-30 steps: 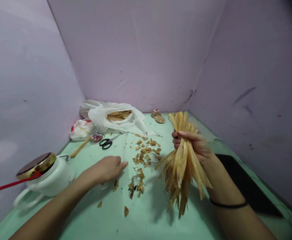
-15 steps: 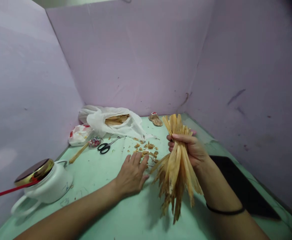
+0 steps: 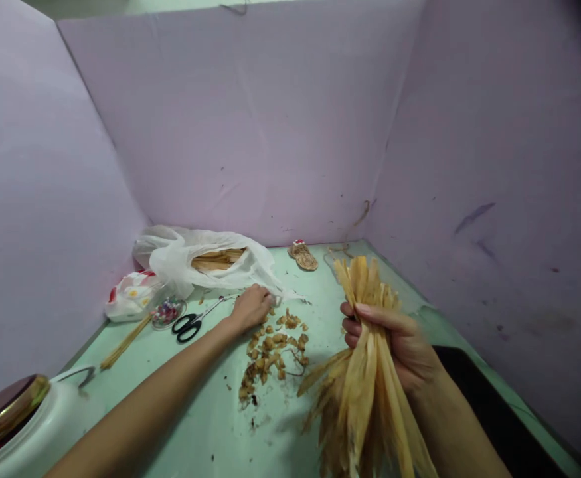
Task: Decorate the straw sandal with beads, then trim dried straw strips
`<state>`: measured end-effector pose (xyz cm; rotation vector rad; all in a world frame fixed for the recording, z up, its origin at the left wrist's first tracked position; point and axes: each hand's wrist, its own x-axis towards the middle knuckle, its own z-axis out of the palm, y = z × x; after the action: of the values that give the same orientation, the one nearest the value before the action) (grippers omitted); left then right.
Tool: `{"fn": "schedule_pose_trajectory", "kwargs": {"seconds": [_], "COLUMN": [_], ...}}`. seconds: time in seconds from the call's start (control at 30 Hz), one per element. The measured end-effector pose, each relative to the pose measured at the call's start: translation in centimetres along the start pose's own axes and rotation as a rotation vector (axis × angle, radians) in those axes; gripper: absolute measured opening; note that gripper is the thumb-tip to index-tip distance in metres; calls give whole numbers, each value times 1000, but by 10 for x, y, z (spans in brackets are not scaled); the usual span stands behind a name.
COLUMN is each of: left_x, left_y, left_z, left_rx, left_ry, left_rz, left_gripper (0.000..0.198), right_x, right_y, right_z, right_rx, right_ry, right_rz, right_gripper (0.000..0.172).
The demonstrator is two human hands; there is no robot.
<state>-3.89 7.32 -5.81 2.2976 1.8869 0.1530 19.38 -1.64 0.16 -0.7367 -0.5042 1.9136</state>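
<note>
Three lilac panels (image 3: 250,133) walled the pale green tabletop (image 3: 240,451), bare at its near edge. The right hand (image 3: 400,345) had its grip clamped on a husk bundle (image 3: 364,398) above it. The left hand (image 3: 253,307), grip unclear, lay beside husk scraps (image 3: 270,348).

Behind the left hand (image 3: 251,309) and right hand (image 3: 400,345), the arms (image 3: 170,392) are bare; the fingernails (image 3: 362,309) seem short, though blurred.

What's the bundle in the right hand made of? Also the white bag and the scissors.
The bundle: dried plant strips, possibly corn husk; tan, matte, fibrous, frayed ends.
The bag: thin plastic film; translucent, crinkled, faint sheen.
The scissors: glossy black handles, likely plastic; pale grey blades, probably metal.
</note>
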Motion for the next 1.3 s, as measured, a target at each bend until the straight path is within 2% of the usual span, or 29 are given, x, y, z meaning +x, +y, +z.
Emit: {"fn": "schedule_pose_trajectory", "kwargs": {"seconds": [0.13,0.33,0.47,0.6,0.73,0.8,0.87,0.97,1.07,1.17,1.23,1.3], "left_x": [-5,-23,-44,-82,-109,-105,-88,-52,-30,-31,-39,-48], "left_y": [25,67,78,63,41,39,47,68,74,51,28,10], "left_z": [7,13,15,4,-23,-31,-30,-13,-1,-6,-15,-20], "left_rx": [12,92,127,183,235,228,190,142,145,185,216,221], "left_ry": [-53,-24,-113,-215,-265,-233,-177,-151,-214,-301,-292,-230], "left_rz": [35,128,237,308,203,171,198,255,308,271,181,94], "left_gripper": [31,44,33,28,28,33,34,31,25,28,29,29], "right_x": [2,4,4,5,4,4,4,5,5,4,3,3], "right_y": [0,4,6,7,7,7,7,7,7,7,8,9], "right_z": [0,2,3,6,7,7,6,4,3,4,6,8], "right_rx": [14,17,3,-9,2,8,5,-11,-12,0,9,7], "right_ry": [44,70,74,70,59,65,78,91,93,96,97,87], "right_rz": [35,27,31,47,51,50,45,55,47,62,71,76], "right_gripper": [8,6,9,14,14,13,12,10,9,12,13,14]}}
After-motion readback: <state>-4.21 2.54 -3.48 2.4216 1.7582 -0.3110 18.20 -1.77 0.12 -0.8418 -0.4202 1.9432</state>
